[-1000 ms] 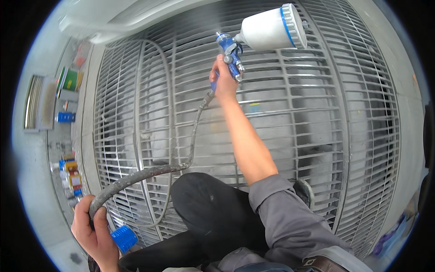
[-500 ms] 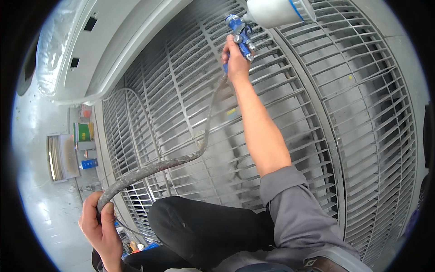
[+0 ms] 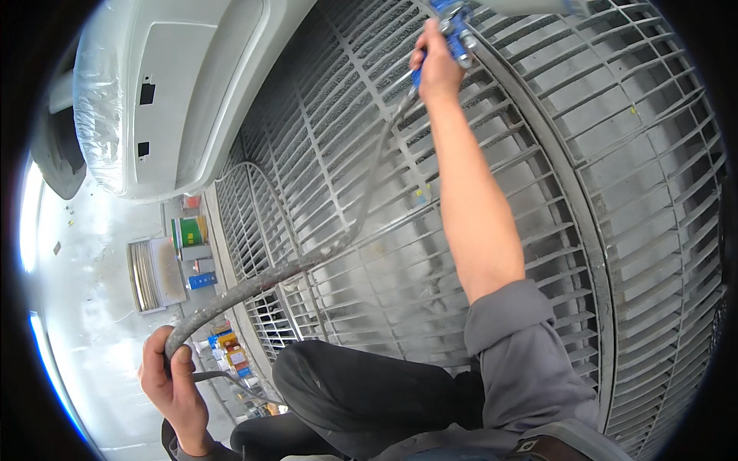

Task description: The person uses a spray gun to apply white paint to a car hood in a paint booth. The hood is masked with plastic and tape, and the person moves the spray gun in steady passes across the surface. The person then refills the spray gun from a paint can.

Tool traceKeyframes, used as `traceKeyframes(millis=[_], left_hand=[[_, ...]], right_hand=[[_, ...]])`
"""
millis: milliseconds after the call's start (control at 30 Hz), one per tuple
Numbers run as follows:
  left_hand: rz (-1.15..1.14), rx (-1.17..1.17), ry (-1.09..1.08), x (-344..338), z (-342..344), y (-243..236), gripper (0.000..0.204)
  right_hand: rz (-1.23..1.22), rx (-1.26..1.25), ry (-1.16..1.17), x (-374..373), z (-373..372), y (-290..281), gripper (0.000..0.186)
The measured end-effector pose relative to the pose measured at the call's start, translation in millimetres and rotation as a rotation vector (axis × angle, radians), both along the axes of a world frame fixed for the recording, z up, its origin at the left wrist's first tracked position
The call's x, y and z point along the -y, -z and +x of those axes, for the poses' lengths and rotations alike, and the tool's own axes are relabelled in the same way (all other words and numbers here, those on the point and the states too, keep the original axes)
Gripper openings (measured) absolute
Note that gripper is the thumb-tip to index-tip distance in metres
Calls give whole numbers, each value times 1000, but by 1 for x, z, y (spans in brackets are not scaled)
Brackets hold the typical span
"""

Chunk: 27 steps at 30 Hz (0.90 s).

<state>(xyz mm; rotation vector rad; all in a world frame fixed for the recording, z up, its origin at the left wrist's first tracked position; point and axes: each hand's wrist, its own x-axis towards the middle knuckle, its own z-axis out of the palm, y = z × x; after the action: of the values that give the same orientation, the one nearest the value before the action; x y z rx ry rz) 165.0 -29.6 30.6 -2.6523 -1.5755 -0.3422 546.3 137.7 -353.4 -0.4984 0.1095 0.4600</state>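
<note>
Cannot see all of the spray gun (image 3: 458, 32) or blurred white cup (image 3: 526, 6), cut off by the upper edge; nor all the handle (image 3: 417, 77) in the right hand (image 3: 440, 71). Cannot identify the small containers (image 3: 231, 355).

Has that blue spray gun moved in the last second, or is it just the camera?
Yes. Against the pale panel, the blue spray gun, held in the right hand, has moved rightward across the view, widening the gap between them.

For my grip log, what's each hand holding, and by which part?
Right hand: blue spray gun, by its handle. Left hand: grey hose, partway along its length.
</note>
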Motion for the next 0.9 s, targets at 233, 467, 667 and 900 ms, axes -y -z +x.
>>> traceKeyframes(millis=[233,467,667,900], left_hand=[[22,-59,36,-19,-23,-25,22],[-44,-181,-79,-25,-74,-30,16],[-65,-180,-134,-37,-137,-28,16],[-88,-74,-182,-57,-229,-14,16]], right_hand=[[0,1,-234,-24,-134,-17,33],[-33,62,-477,-65,-289,-13,20],[-75,156,-584,-111,-398,-14,20],[-124,423,-655,-156,-493,-50,19]])
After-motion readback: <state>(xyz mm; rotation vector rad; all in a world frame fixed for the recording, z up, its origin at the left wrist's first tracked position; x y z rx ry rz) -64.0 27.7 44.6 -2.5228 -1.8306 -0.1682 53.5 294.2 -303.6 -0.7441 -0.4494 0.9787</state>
